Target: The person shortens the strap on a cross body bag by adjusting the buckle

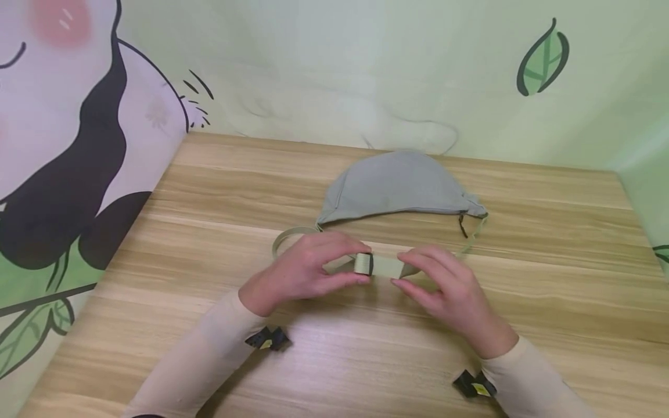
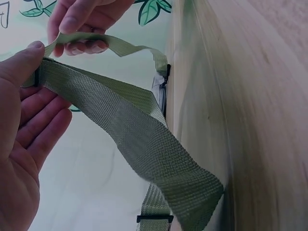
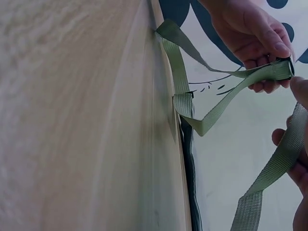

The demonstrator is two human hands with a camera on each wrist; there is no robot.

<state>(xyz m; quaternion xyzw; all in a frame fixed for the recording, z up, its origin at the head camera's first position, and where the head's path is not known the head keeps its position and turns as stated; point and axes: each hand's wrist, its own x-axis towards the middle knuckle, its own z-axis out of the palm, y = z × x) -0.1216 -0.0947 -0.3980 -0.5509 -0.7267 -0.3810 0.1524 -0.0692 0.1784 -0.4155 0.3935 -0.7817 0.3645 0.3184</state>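
A grey crescent-shaped bag lies on the table with its green webbing strap drawn toward me. My left hand pinches a black strap slider between thumb and fingers, with webbing threaded through it. To its right, my right hand pinches the same strap, thumb below and fingers above. A short flat stretch of webbing spans the gap between the hands. In the left wrist view, a loop of strap hangs from the left hand toward the tabletop, and a second black slider shows lower down.
The wood-grain table extends around the bag. A pale green wall with a leaf drawing stands behind it, and a panda picture covers the left side. A dark zipper pull hangs at the bag's right end.
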